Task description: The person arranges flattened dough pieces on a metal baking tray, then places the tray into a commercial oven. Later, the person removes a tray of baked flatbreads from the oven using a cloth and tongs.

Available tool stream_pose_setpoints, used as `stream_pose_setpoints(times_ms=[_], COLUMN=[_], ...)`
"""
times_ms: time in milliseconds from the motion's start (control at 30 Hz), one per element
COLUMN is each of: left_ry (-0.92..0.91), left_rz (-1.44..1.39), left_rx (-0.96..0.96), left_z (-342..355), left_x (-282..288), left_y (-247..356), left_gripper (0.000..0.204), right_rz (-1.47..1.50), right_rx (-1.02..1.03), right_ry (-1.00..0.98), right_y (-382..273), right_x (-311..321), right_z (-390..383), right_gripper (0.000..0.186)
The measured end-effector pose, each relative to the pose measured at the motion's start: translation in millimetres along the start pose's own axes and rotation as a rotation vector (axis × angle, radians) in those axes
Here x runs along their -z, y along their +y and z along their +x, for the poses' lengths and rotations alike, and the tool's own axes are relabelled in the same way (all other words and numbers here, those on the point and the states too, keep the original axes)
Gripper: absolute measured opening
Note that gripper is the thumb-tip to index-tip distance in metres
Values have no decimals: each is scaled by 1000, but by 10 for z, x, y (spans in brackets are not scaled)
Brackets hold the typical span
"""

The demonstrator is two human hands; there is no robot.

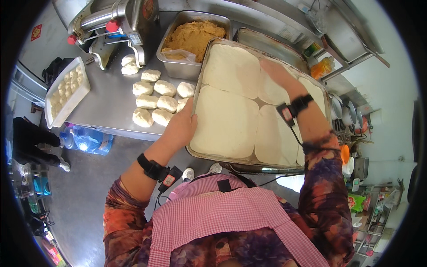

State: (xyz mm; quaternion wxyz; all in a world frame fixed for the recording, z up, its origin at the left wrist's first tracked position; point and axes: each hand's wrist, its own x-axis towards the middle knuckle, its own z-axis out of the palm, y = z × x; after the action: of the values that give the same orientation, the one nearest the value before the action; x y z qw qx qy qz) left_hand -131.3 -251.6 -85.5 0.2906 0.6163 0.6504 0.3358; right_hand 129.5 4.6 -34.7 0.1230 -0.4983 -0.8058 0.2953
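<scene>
A large baking tray (199, 75) with a worn rim lies in front of me, slightly turned. Several flat, pale dough sheets (224, 122) cover its bottom nearly edge to edge. My left hand (181, 125) grips the tray's left rim, with part of its fingers hidden. Over the far right part of the tray, my right hand (279, 74) rests on a dough sheet (272, 91), stretched out flat with its fingertips hard to make out. Both wrists carry black straps with small devices.
Left of the tray, several dough pieces (165, 88) lie on the steel table (109, 95). A metal pan (182, 70) of brown filling (193, 35) stands behind them, near a roller machine (104, 22). A white bin (83, 89) holds small dough balls. Another tray (271, 46) lies at the back.
</scene>
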Motion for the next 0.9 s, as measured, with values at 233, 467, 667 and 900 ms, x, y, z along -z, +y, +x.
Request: stream_pose_setpoints(times_ms=[233, 467, 667, 900], left_ry=[29, -28, 5, -2], left_rz=[20, 32, 94, 104], left_rx=[-49, -125, -169, -190], left_z=[9, 49, 62, 106], left_x=[-34, 6, -5, -35], left_y=[-29, -100, -130, -192], left_gripper=[51, 52, 52, 52], right_rz=[-222, -662, -619, 2], right_rx=[134, 126, 256, 12], right_ry=[-193, -199, -268, -230], right_y=[37, -297, -401, -377], right_x=[-210, -417, -593, -384], right_z=[-1303, -1549, -1599, -1569], right_gripper=[55, 62, 64, 78])
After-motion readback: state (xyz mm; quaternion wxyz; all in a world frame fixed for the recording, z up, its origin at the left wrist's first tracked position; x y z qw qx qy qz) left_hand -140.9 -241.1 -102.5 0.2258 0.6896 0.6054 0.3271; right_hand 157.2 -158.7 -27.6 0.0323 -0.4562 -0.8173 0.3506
